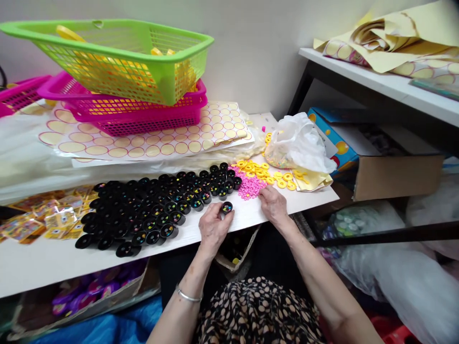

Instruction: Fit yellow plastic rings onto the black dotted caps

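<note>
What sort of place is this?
Probably a small assembly workshop: many black cups crowd the table, with loose heaps of pink pieces and yellow rings alongside.

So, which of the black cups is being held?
The single cup in the left hand; the others sit crowded together on the white table.

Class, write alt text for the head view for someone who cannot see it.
A person's left hand holds a small black cup; the right hand is at a pile of pink pieces. On the table, black cups crowd to the left, yellow rings beyond the pieces.
</note>
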{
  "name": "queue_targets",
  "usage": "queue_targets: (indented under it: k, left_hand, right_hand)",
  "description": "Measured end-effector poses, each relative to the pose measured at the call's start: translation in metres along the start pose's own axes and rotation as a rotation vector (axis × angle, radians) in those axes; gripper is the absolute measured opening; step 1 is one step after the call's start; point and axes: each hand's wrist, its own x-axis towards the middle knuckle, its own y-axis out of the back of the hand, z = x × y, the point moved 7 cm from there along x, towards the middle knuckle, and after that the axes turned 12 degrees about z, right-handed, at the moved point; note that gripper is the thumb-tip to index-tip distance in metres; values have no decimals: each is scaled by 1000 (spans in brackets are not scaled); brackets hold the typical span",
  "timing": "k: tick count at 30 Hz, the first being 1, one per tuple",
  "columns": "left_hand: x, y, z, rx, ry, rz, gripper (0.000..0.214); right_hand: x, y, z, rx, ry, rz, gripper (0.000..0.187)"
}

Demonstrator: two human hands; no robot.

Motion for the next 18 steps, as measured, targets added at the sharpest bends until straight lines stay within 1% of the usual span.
queue_targets:
  k: [3, 5, 7, 8, 10, 12, 13, 15, 18]
  left_hand:
    - [0, 1, 1, -21, 7, -2, 17]
    - [0, 1, 2, -19, 9, -9, 16]
    - [0, 2, 3, -6, 3, -19, 15]
    - [-1, 2, 3, -3, -5, -22, 15]
    - [-1, 2, 4, -15, -18, -20, 16]
    - [-2, 1, 3, -42, -16, -21, 19]
    - [-2, 1, 2, -52, -8, -21, 20]
    - [-2, -1, 0, -60, 8, -21, 21]
    - [-3, -1, -2, -71, 17, -11, 21]
  right_hand:
    - [2, 0, -1, -30, 28, 6, 22]
    - [2, 2, -3, 4, 33, 9, 20]
    - [1, 6, -7, 71, 33, -16, 19]
    - [-1, 6, -10, 109, 30, -49, 19]
    - [-6, 4, -17, 166, 12, -163, 16]
    - [-13, 0, -22, 160, -2, -291, 13]
    - [-16, -1, -25, 130, -5, -335, 13]
    - [-17, -3, -27, 38, -14, -374, 13]
    - [-14, -4, -24, -50, -60, -387, 14]
